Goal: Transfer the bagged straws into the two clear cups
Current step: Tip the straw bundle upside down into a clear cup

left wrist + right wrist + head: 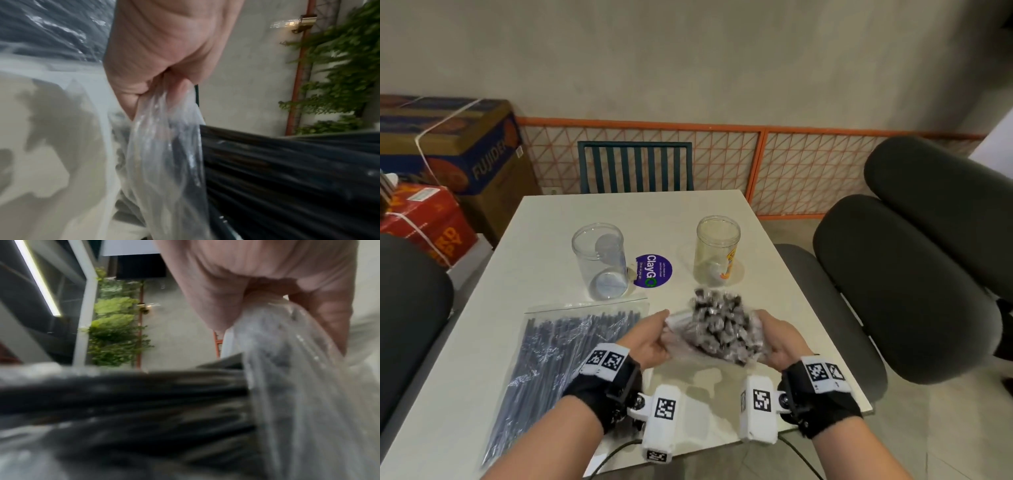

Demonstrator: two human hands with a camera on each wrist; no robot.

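Note:
Both hands hold a clear bag of black straws (722, 330) above the table's near middle, its open end and straw tips pointing toward the cups. My left hand (650, 337) pinches the bag's left edge (164, 129); my right hand (779, 341) pinches the right edge (287, 344). The black straws (287, 170) (133, 402) fill the space between them. A second bag of black straws (558, 363) lies flat on the table at the left. Two empty clear cups stand beyond: the left cup (601, 262) and the right cup (717, 251), which bears a yellow label.
A purple round sticker (653, 271) lies on the white table (774, 274) between the cups. Dark padded chairs (914, 274) stand at the right and left. A green chair (635, 166) is at the far end, cardboard boxes (448, 161) at the back left.

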